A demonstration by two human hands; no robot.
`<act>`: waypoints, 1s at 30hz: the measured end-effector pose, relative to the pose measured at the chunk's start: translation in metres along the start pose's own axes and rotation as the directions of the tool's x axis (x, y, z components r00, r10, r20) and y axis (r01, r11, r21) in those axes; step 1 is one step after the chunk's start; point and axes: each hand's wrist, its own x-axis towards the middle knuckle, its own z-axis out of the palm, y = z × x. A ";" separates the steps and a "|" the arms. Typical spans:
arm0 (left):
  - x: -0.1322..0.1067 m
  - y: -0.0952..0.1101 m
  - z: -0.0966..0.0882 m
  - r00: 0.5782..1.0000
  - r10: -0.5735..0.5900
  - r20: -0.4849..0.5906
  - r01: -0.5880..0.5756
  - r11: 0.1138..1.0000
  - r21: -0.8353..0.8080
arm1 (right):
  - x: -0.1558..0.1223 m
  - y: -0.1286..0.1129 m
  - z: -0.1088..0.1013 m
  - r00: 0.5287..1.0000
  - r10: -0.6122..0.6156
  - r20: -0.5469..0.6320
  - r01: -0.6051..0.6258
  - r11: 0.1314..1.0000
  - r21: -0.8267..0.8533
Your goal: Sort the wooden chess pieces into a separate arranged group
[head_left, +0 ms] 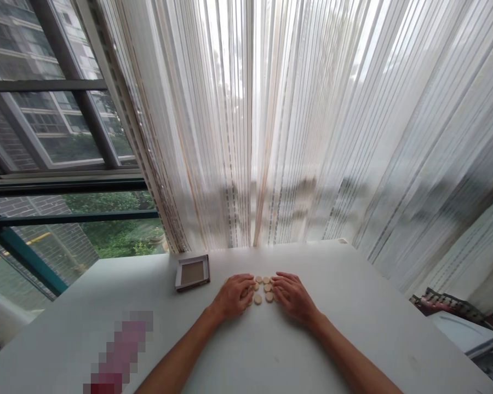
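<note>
Several small round pale wooden discs (263, 289) lie in a cluster on the white table (353, 306). My left hand (233, 295) rests palm down on the left side of the cluster, fingers curved over some discs. My right hand (292, 296) rests palm down on the right side, fingers stretched and touching the discs. The two hands close in on the cluster from both sides. Some discs are hidden under the fingers. Neither hand has lifted a disc.
A shallow square brown box (193, 272) sits on the table just left of my left hand. A blurred pink object (119, 355) lies near the front left. Sheer striped curtains (296, 126) hang behind the table; a window (53, 137) is at left.
</note>
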 end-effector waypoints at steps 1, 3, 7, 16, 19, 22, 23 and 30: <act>0.000 0.001 0.001 1.000 0.008 0.002 -0.008 1.000 -0.005 | 0.001 -0.001 0.002 1.000 -0.005 0.000 0.005 1.000 0.000; 0.002 0.003 0.002 1.000 0.025 0.005 -0.025 1.000 -0.016 | 0.004 -0.004 0.005 1.000 -0.027 0.013 0.027 1.000 0.000; 0.004 0.006 0.001 0.999 0.044 0.014 -0.044 0.999 -0.024 | 0.007 -0.012 0.009 0.997 -0.071 0.043 0.071 0.997 0.000; 0.006 0.007 0.004 0.999 0.019 0.042 -0.018 1.000 -0.025 | 0.007 -0.015 0.008 0.997 -0.063 0.050 0.064 0.998 -0.014; 0.008 0.009 0.007 1.000 0.004 0.030 -0.004 1.000 -0.022 | 0.007 -0.016 0.009 0.997 -0.059 0.046 0.060 0.998 -0.020; 0.009 0.011 0.009 1.000 -0.007 0.017 0.007 1.000 -0.017 | 0.008 -0.017 0.009 0.997 -0.057 0.045 0.058 0.998 -0.020; 0.009 0.011 0.009 1.000 -0.008 0.016 0.008 1.000 -0.017 | 0.008 -0.017 0.008 0.997 -0.057 0.045 0.058 0.998 -0.018; 0.005 0.014 0.004 0.999 -0.036 0.000 0.036 0.999 -0.005 | 0.008 -0.018 0.007 0.998 -0.054 0.034 0.054 0.999 -0.005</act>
